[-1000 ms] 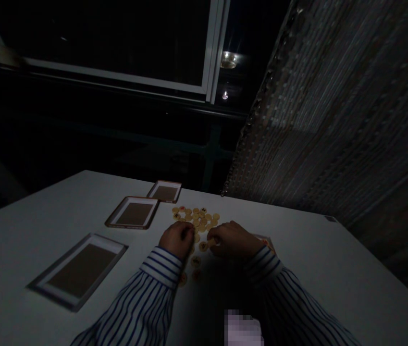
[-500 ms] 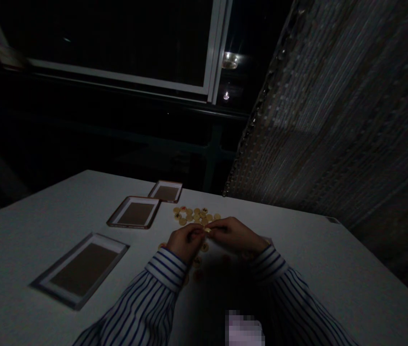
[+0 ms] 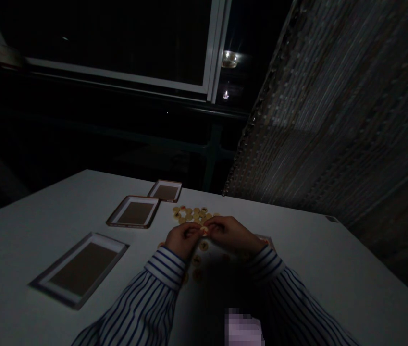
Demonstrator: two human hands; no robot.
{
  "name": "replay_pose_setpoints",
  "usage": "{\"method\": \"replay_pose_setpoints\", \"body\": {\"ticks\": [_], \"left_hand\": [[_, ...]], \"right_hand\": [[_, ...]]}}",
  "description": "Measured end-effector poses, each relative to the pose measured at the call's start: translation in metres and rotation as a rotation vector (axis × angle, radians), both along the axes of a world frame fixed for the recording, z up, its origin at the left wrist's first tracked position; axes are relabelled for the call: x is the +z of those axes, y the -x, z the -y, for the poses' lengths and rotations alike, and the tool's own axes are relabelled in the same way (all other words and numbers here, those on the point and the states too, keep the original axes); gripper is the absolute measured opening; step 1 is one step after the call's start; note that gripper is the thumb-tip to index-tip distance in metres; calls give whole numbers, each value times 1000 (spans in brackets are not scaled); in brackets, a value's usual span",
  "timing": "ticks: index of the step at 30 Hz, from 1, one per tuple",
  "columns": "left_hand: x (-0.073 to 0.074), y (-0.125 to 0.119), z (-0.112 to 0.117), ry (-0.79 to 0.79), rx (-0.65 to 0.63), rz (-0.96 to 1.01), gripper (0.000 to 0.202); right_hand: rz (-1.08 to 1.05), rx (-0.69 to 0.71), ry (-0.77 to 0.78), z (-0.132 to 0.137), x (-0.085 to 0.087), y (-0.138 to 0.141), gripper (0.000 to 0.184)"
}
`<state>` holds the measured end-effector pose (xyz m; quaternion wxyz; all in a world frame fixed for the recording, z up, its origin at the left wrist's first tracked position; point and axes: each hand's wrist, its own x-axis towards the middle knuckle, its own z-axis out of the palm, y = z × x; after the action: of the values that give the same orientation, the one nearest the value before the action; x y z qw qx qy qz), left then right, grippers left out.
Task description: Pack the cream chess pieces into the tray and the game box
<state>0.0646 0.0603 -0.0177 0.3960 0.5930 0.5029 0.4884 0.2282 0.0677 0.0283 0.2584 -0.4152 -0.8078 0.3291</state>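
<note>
My left hand [image 3: 183,240] and my right hand [image 3: 233,234] meet over the white table [image 3: 146,269]. Between their fingertips is one Chinese chess piece [image 3: 204,231], a round yellowish disc with a red mark on its face. Just beyond the fingers lies a cluster of similar discs [image 3: 189,212], some with dark or red marks. Nearer me, a few more pieces [image 3: 197,274] are spread out in the shadow below my hands. Both wrists are in blue-striped cuffs, and my right forearm partly covers a small flat item [image 3: 266,239].
Three framed, shallow trays or boxes with brown middles stand to the left: a near one [image 3: 81,269], a middle one [image 3: 135,212] and a far one [image 3: 167,191]. A beaded string curtain [image 3: 308,105] hangs at the right. A dark window [image 3: 117,72] is behind the table.
The piece between my fingertips has been tilted, so its red-marked face now shows. Both hands have shifted only slightly. The other pieces look unmoved.
</note>
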Motion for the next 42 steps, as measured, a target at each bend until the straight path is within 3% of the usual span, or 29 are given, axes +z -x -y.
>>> {"method": "replay_pose_setpoints", "body": {"ticks": [9, 15, 19, 28, 31, 37, 42], "left_hand": [[-2, 4, -1, 1, 18, -201, 25], [2, 11, -2, -47, 159, -349, 25], [5, 16, -3, -24, 222, -416, 24], [6, 21, -5, -10, 223, -563, 23], [10, 23, -3, 8, 188, -628, 23], [16, 26, 3, -10, -51, -847, 22], [15, 24, 6, -43, -107, -997, 28]], "right_hand": [[324, 11, -153, 7, 5, 3, 27], [524, -65, -366, 4, 0, 3, 27], [583, -38, -368, -1, -6, 4, 27], [707, -7, -400, 0, -7, 7, 21], [731, 3, -409, 0, -7, 8, 20], [747, 18, -381, 0, -6, 8, 19], [728, 33, -382, 0, -7, 6, 20]]}}
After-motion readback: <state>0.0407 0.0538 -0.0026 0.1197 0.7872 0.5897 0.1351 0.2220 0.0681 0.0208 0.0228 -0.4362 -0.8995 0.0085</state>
